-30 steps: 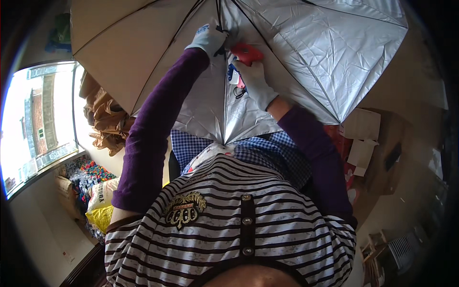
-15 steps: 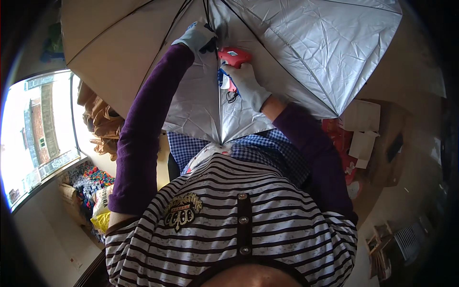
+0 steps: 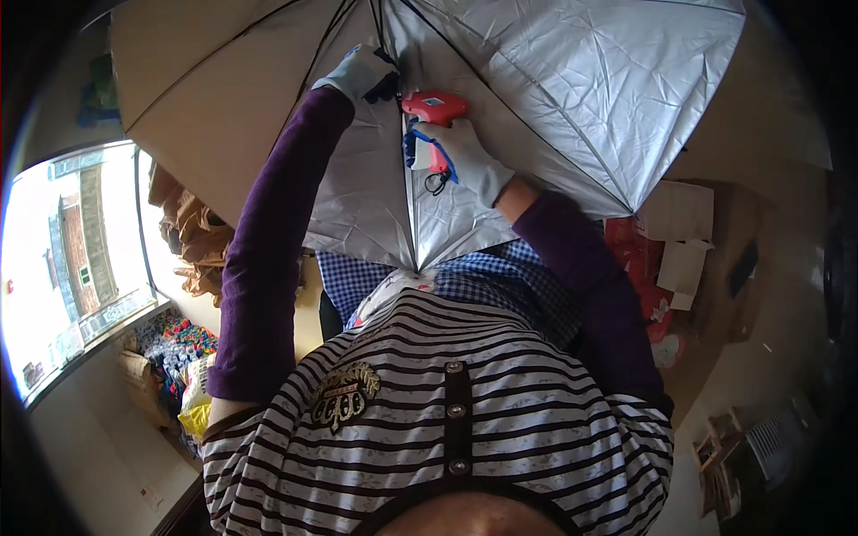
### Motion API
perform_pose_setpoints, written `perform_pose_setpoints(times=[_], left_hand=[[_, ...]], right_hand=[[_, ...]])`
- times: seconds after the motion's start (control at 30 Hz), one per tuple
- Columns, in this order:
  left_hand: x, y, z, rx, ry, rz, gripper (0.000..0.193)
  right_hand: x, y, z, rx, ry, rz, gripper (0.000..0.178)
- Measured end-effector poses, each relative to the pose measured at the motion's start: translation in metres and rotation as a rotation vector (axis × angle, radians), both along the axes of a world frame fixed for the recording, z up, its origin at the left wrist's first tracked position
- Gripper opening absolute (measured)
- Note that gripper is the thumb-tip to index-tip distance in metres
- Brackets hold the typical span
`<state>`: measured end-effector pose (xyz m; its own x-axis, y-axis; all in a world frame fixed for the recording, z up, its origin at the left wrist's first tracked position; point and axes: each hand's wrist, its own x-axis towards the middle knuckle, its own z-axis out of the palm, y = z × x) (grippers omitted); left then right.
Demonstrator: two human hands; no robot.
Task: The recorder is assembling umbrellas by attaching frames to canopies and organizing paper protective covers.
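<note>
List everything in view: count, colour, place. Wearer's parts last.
Umbrella: 1, silver, open, inside facing wearer
Pistol-grip tool, likely tagging gun: 1, red, in right hand
Cord loop: 1, black, at tool's lower end
Checked cloth: 1, blue-white, below umbrella
Window: 1, bright, left
Crumpled heap: 1, brown, beside window
Mixed pile: 1, multicoloured, below window
Sack: 1, yellow-white, lower left
Red items: count unclear, right
Carton flaps: at least 2, off-white, right
Wooden frame: 1, brown, lower right
Shirt: 1, striped, bottom centre
Sleeves: 2, purple, on forearms
Left hand: 1, white-blue glove, near umbrella ribs
Right hand: 1, white-blue glove, gripping tool
</note>
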<state>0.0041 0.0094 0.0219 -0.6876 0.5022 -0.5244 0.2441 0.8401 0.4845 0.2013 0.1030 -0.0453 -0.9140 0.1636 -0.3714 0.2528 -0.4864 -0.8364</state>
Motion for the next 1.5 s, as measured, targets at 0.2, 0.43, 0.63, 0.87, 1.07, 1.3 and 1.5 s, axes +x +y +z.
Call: perform_pose_setpoints(times=[0.2, 0.43, 0.63, 0.87, 1.07, 1.3, 1.5], left_hand=[[0.004, 0.004, 0.009, -0.072, -0.009, 0.139, 0.022], [-0.001, 0.002, -0.009, -0.014, 0.022, 0.163, 0.023], [0.009, 0.007, -0.001, 0.049, 0.026, 0.174, 0.024], [0.011, 0.01, 0.003, 0.003, 0.001, 0.177, 0.023], [-0.001, 0.0, 0.004, 0.066, 0.004, -0.008, 0.02], [0.009, 0.01, 0.025, -0.012, -0.06, 0.046, 0.019], [0.005, 0.0, 0.021, 0.119, -0.131, 0.054, 0.018]], right_hand=[[0.002, -0.002, -0.006, -0.022, -0.025, -0.063, 0.028], [0.004, -0.02, 0.008, 0.174, 0.034, -0.212, 0.017], [0.003, -0.012, 0.007, 0.137, 0.023, -0.173, 0.018], [0.01, -0.008, 0.009, 0.239, -0.048, 0.008, 0.019], [0.001, 0.003, -0.007, -0.204, 0.049, -0.025, 0.029], [0.002, 0.013, -0.008, -0.373, 0.003, 0.022, 0.032], [0.004, 0.02, 0.009, -0.537, -0.041, 0.118, 0.027]])
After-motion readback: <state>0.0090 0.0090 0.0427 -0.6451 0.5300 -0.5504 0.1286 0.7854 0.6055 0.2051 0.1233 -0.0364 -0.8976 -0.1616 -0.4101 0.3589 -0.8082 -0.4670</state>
